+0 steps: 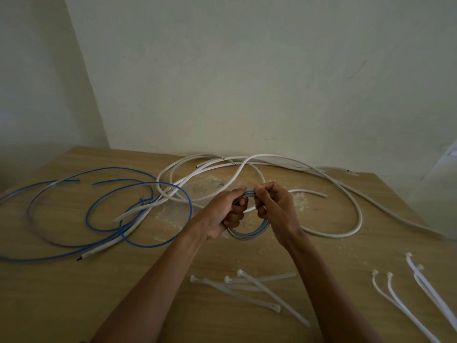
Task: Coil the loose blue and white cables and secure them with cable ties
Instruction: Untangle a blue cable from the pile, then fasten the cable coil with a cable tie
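Above the middle of the wooden table (pixel 74 293) I hold a small blue cable coil (pixel 249 233) wound in several turns. My left hand (pixel 225 214) grips its left side with curled fingers. My right hand (pixel 274 209) pinches its top right. Loose blue cables (pixel 158 245) lie in wide loops on the left of the table. Loose white cables (pixel 356 219) sprawl across the back and right. White cable ties (pixel 259 288) lie near the front edge below my forearms, and more cable ties (pixel 405 305) lie at the front right.
A pale wall (pixel 247 82) rises straight behind the table's far edge. A short white cable piece (pixel 111 246) with a bare end lies among the blue loops. A worn, scuffed patch (pixel 210 184) marks the tabletop's middle.
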Demonstrator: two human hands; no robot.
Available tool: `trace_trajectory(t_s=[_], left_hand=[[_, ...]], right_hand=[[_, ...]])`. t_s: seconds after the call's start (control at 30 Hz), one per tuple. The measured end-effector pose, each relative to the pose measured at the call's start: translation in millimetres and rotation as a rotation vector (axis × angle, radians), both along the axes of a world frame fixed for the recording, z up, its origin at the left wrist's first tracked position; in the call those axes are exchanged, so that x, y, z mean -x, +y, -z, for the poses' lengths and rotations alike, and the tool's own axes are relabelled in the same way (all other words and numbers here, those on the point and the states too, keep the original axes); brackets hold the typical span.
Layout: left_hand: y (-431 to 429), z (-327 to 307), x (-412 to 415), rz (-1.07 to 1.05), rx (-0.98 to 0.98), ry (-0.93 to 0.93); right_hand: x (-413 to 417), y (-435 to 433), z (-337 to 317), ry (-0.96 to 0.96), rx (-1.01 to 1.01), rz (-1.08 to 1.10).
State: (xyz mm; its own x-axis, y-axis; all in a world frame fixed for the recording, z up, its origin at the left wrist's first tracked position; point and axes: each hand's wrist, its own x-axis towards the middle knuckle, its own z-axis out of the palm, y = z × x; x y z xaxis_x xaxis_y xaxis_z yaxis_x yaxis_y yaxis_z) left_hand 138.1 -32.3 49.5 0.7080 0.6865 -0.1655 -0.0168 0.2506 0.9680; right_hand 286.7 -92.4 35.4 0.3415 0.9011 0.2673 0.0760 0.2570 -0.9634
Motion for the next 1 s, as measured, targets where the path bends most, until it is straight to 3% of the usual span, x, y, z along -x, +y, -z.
trace_trajectory(t_s=[0.07,0.2,0.27,0.4,0.53,0.63,0.8,1.0], left_hand=[[0,0,-2,-0.034,-0.028,0.03],[11,0,7,-0.178,-0.14,0.091],[16,3,15,-0.24,-0.182,0.098],[18,13,21,-0.289,-0.24,0.089],[20,18,30,-0.315,-0.257,0.078],[21,23,35,-0.321,-0.239,0.077],[23,25,38,-0.328,-0.162,0.043],[23,29,32,-0.352,-0.098,0.014]], right_hand=[[1,2,3,-0.069,-0.001,0.022],[-15,2,1,-0.423,0.158,0.198],[-31,-6,-6,-0.462,0.336,0.028],[-23,-18,-8,-0.818,0.625,-0.525],[5,-15,-3,-1.009,0.74,-0.661],[11,-14,3,-1.045,0.763,-0.675],[-1,-18,-6,-0.877,0.615,-0.624],[-19,-22,-21,-0.251,0.164,-0.259]])
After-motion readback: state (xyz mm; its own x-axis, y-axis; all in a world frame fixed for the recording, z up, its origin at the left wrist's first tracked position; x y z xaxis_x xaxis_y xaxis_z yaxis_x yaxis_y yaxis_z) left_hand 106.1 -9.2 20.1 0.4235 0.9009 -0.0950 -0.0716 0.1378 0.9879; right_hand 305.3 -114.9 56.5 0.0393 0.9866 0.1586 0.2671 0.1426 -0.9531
